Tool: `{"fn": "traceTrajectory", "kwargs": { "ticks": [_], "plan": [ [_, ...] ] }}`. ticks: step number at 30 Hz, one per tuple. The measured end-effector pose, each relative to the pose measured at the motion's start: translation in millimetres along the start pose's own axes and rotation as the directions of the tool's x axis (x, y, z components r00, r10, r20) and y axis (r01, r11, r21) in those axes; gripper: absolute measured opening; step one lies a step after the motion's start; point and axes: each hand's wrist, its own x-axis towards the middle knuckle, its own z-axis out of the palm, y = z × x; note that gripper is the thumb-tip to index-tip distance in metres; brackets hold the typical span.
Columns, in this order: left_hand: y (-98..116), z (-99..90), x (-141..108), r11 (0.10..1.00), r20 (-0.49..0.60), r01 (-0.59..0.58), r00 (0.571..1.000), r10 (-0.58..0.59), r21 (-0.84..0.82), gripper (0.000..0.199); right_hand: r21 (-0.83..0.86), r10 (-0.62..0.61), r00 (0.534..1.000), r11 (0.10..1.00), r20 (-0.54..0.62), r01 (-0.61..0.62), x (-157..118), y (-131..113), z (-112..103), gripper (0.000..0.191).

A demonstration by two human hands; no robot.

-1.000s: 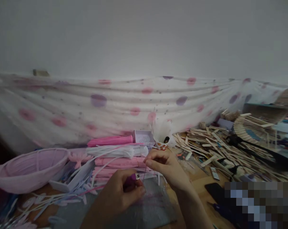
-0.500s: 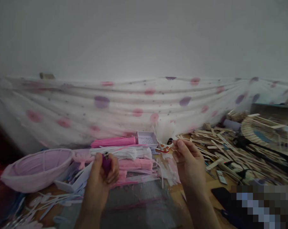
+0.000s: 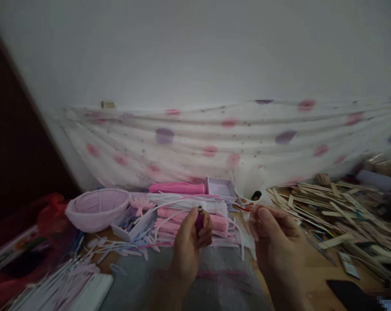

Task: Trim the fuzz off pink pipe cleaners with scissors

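Observation:
My left hand (image 3: 190, 242) is closed around a purple lighter (image 3: 200, 220), its metal top pointing up beside my thumb. To its right, my right hand (image 3: 276, 242) is raised with thumb and fingers pinched together; whatever is between the fingertips is too small or hidden to name. Behind the hands lie bundles of pink pipe cleaners (image 3: 178, 188) and white ones. A small box of beads (image 3: 219, 183) stands at the back. Just beyond my right fingertips is a white cup with a red and orange pattern (image 3: 244, 203), partly covered by the hand.
On the left are a lilac basket (image 3: 96, 211), a tray of small parts (image 3: 126, 229) and loose white strips (image 3: 62, 283). Many wooden craft sticks (image 3: 331, 203) are heaped on the right, above a dark phone-like slab (image 3: 347, 296). A grey mat (image 3: 140, 276) covers the table front.
The view has swung left, so the table's things appear farther right. Both hands stay raised and closed, the left still gripping the lighter, the right now a bit lower in view.

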Motion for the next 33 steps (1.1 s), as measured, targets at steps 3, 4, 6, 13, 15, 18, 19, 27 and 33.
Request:
{"fn": "traceTrajectory", "kwargs": {
  "ticks": [3,4,6,13,15,18,19,27,33],
  "plan": [
    [-2,0.6,0,1.0,-0.01,-0.017,1.0,0.017,-0.011,0.041,-0.017,0.027,0.999,1.0,0.031,-0.026,-2,0,2,0.015],
    [-2,0.9,0,1.0,-0.01,-0.019,1.0,0.019,-0.012,0.04,-0.015,0.035,0.999,0.999,0.032,-0.035,-2,0,2,0.015],
    [-3,1.5,-1,1.0,-0.004,-0.021,1.0,0.021,-0.014,0.04,-0.003,0.05,0.998,0.999,0.023,-0.05,-3,0,3,0.015],
    [7,1.1,-4,0.999,-0.028,-0.033,0.999,0.032,-0.034,0.04,0.019,0.021,1.0,1.0,0.016,-0.021,-3,2,2,0.012],
    [11,0.5,-5,0.998,-0.042,-0.051,0.998,0.05,-0.04,0.04,0.024,-0.001,1.0,1.0,0.007,0.001,-2,2,1,0.012],
    [16,-1.7,-6,0.996,-0.061,-0.081,0.995,0.078,-0.04,0.039,0.024,-0.005,1.0,1.0,0.008,0.005,-1,2,-1,0.012],
    [17,-2.7,-6,0.995,-0.069,-0.089,0.994,0.086,-0.04,0.039,0.024,0.003,1.0,1.0,0.009,-0.003,-1,2,-2,0.013],
    [24,-7.3,-9,0.992,-0.089,-0.117,0.99,0.113,-0.041,0.037,0.061,0.061,0.997,0.996,-0.043,-0.059,-1,-5,0,0.02],
    [12,0.7,-8,0.997,-0.032,-0.066,0.997,0.064,-0.037,0.043,0.061,0.05,0.998,0.997,-0.039,-0.047,-1,-4,-1,0.021]
  ]
}}
